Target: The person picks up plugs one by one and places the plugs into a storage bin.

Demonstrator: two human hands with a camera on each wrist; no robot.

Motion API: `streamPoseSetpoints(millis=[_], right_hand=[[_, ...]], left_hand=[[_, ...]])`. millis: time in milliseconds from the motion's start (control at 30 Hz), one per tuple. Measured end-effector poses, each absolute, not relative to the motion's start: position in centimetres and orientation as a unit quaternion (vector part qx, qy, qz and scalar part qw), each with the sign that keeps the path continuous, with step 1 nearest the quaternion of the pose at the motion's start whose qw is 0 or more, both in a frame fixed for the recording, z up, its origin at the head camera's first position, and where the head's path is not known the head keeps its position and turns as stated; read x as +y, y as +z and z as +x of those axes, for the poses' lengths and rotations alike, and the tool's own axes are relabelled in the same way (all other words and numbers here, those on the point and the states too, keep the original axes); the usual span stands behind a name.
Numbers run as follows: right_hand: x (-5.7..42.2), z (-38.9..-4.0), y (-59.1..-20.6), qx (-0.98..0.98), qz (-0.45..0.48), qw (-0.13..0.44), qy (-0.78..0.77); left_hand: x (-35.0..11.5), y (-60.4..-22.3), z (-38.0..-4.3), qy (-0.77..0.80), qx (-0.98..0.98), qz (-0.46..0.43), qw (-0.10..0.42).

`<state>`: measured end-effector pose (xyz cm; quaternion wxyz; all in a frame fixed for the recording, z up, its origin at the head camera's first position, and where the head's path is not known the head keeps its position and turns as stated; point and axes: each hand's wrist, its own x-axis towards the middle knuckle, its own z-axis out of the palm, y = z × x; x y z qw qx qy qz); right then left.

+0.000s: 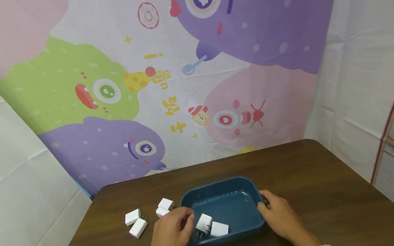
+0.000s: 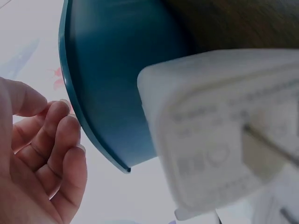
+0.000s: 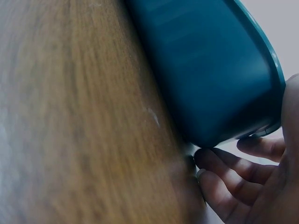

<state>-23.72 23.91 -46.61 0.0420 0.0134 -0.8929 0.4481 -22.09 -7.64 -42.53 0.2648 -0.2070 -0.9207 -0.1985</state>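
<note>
A dark blue plastic tray point(image 1: 221, 186) stands on the table, tilted slightly in the head view. Two white charger plugs point(image 1: 204, 223) with metal prongs lie inside its near left corner. My right hand point(image 1: 281, 213) grips the tray's right end, thumb at the rim, other fingers low against the outer wall in the right wrist view. Over the left rim is my left hand point(image 1: 173, 227), fingers curled and thumb meeting the index finger; nothing shows between them. Just behind it two more charger plugs point(image 1: 166, 204) sit together, one partly hidden. A large charger plug point(image 2: 215, 130) fills the left wrist foreground.
Another pair of white charger plugs point(image 1: 138, 228) rests farther left on the brown wooden table point(image 1: 307, 177). A cartoon-printed cloth point(image 1: 184, 143) hangs along the table's far edge, and white cloth point(image 1: 354, 102) hangs at the right.
</note>
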Motion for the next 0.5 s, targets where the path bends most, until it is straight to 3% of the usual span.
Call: streamPoseSetpoints(millis=[500], right_hand=[[23.9,-23.7,-46.5,-0.896,0.015,0.032,0.443]], left_hand=[[-10.3,-43.3,-21.4,-0.201,-0.930,-0.158,0.265]])
